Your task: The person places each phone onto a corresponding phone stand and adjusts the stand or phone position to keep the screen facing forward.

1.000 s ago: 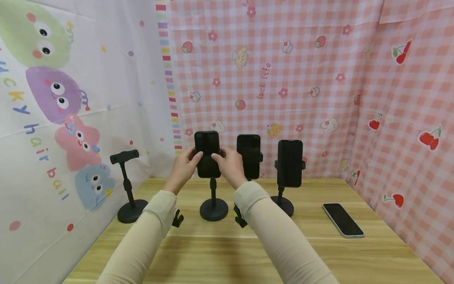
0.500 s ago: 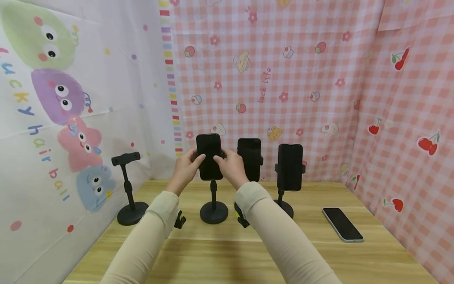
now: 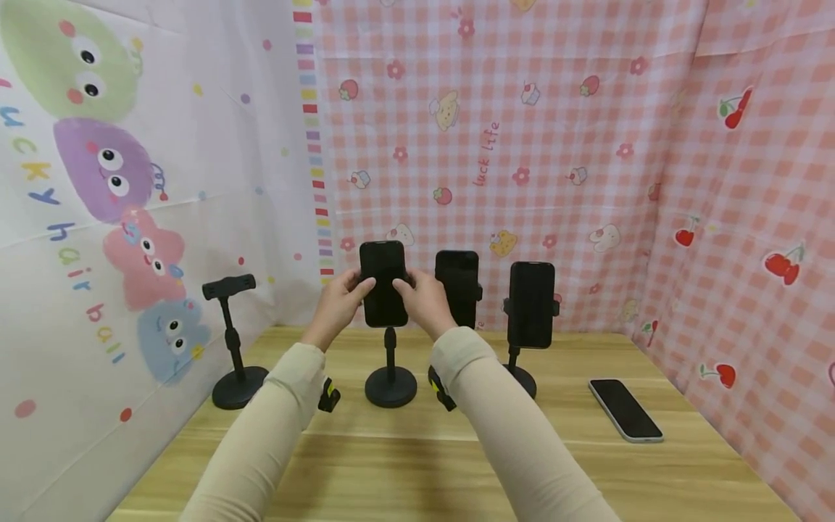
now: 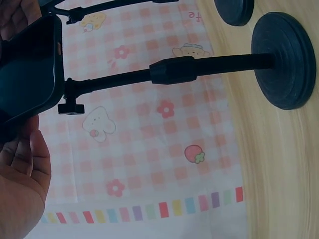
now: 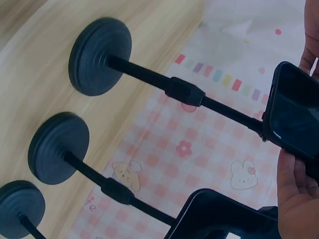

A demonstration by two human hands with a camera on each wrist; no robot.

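A black smartphone (image 3: pixel 385 308) stands upright at the top of a black phone stand (image 3: pixel 391 386), between both hands. My left hand (image 3: pixel 339 303) grips its left edge, thumb on the front and fingers reaching behind. On the opposite edge, my right hand (image 3: pixel 425 303) holds it the same way, its thumb tip over the screen. In the left wrist view, the stand's pole (image 4: pixel 174 69) runs to the back of the phone (image 4: pixel 30 74). Right-hand fingers curl beside the phone (image 5: pixel 294 112) in the right wrist view. The clamp is mostly hidden behind the phone.
Two more stands to the right carry a phone (image 3: pixel 458 286) and another phone (image 3: pixel 531 304). A stand without a phone (image 3: pixel 230 286) is at the left. One phone with a pale edge (image 3: pixel 626 410) lies on the wooden table (image 3: pixel 391 467). Printed curtains (image 3: pixel 496 145) enclose the back and sides.
Both hands stay on the phone. My right thumb has shifted slightly toward the phone's right edge. The head view drifts a little; the other stands and phones stay put.
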